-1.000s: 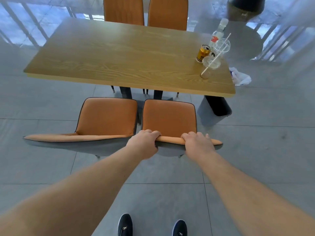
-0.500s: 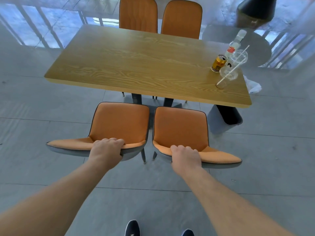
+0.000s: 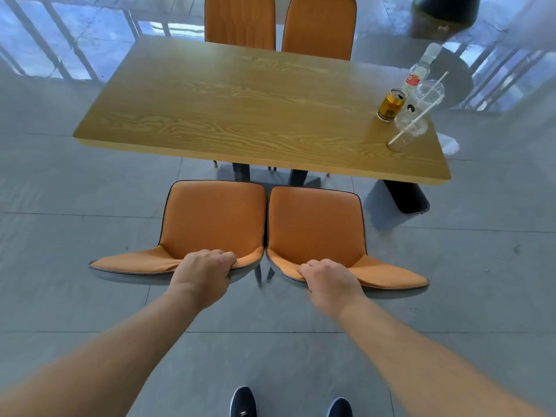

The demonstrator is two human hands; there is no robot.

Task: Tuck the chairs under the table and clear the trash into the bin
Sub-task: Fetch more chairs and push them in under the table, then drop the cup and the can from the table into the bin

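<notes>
Two orange chairs stand side by side at the near edge of the wooden table [image 3: 240, 109], seats just short of the tabletop. My left hand [image 3: 203, 273] grips the top of the left chair's [image 3: 213, 218] backrest. My right hand [image 3: 328, 279] grips the top of the right chair's [image 3: 316, 224] backrest. On the table's right end stand a gold can [image 3: 390, 105], a clear bottle [image 3: 421, 70] with a red label, and two clear plastic cups [image 3: 416, 115] with straws. A dark bin [image 3: 404, 200] sits on the floor under the table's right corner.
Two more orange chairs [image 3: 279, 24] are tucked in at the table's far side. White crumpled trash [image 3: 449, 144] lies on the floor beyond the right corner. A round dark table [image 3: 451, 76] and railings stand behind. Grey tiled floor surrounds everything.
My left hand moved from the right chair's backrest to the left chair's. The two chairs now stand closer together and closer to the table, seats side by side.
</notes>
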